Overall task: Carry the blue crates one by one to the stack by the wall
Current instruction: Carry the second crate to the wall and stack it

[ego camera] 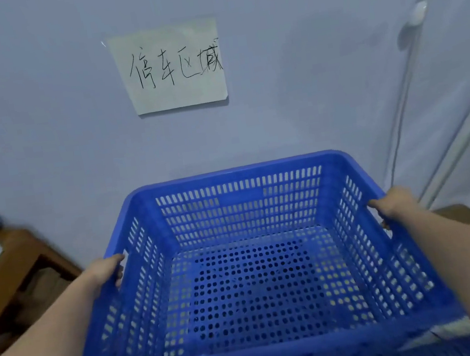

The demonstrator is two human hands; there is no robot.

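Here both hands' fingers (119,275) grip the blue crate (248,265); wooden bench (9,267) left.

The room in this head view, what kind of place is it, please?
Probably a plain storage or back room, not a shop floor. A handwritten paper sign is stuck on a bare painted wall, a wooden bench stands at the left, and both hands hold an empty blue crate.
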